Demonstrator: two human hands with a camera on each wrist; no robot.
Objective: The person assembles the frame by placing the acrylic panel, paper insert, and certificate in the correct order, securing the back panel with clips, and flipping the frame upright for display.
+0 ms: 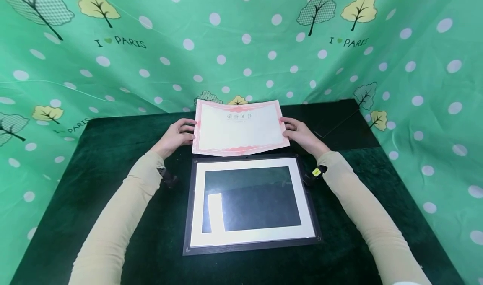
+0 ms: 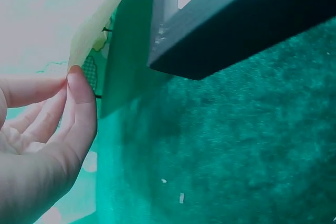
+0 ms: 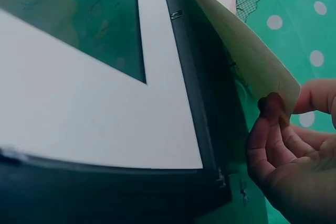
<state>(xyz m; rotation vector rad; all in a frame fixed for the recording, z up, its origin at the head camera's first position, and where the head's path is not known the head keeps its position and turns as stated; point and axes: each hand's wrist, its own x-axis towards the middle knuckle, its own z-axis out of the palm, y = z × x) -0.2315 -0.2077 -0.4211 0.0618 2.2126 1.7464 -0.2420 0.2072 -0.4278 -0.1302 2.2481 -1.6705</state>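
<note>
A certificate [image 1: 241, 128], white with a pink border and a line of characters near its top, is held up behind the picture frame. My left hand [image 1: 177, 136] pinches its left edge between thumb and fingers; in the left wrist view the left hand [image 2: 47, 129] shows the paper's edge between the fingertips. At the opposite edge my right hand [image 1: 299, 135] pinches it too, and the right wrist view has the right hand [image 3: 294, 156] gripping a corner. The sheet bows slightly. Just in front lies the black picture frame [image 1: 188, 218] with a white mat [image 1: 260, 237] around a dark window.
A dark green cloth [image 1: 124, 218] covers the table. At the back right lies a flat black panel [image 1: 339, 121]. Green curtains [image 1: 234, 33] with dots and trees hang behind and at both sides. Small white scraps [image 2: 181, 198] lie on the cloth in the left wrist view.
</note>
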